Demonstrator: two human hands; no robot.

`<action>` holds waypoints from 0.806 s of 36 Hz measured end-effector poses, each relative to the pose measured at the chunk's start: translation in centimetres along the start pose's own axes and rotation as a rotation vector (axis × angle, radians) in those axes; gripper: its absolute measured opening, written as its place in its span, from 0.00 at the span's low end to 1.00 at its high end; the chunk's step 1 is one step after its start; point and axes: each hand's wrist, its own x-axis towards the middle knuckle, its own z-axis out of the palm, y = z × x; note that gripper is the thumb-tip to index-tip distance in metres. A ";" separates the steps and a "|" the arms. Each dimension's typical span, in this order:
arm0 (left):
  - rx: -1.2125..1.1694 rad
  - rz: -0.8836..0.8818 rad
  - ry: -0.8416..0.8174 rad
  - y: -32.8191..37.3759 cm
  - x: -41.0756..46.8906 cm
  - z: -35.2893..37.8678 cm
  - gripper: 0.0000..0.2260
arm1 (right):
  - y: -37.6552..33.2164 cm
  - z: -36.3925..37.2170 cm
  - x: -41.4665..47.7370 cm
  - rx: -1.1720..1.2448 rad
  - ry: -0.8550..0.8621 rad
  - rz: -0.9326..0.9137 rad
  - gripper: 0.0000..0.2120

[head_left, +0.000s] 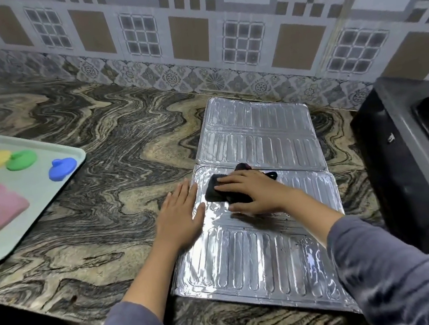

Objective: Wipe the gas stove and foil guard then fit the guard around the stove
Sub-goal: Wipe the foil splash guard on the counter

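The silver foil guard point(257, 139) lies flat and unfolded on the marble counter, its ribbed panels running from the wall towards me. My right hand point(250, 193) presses a folded black cloth point(219, 193) onto the guard's middle panel. My left hand point(180, 214) rests flat, fingers spread, on the guard's left edge and the counter beside it, holding nothing. The black gas stove point(411, 162) stands at the right edge of the view, just right of the guard, only partly in frame.
A pale green tray point(33, 198) sits on the counter point(100, 178) at the left with small coloured lids and a pink block on it. A patterned tiled wall point(191, 41) runs behind. The counter's front edge lies close to me at the lower left.
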 end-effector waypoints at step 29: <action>-0.011 0.006 0.008 -0.1 0.0 0.0 0.26 | 0.1 1.8 -2.5 0.078 0.193 0.195 0.28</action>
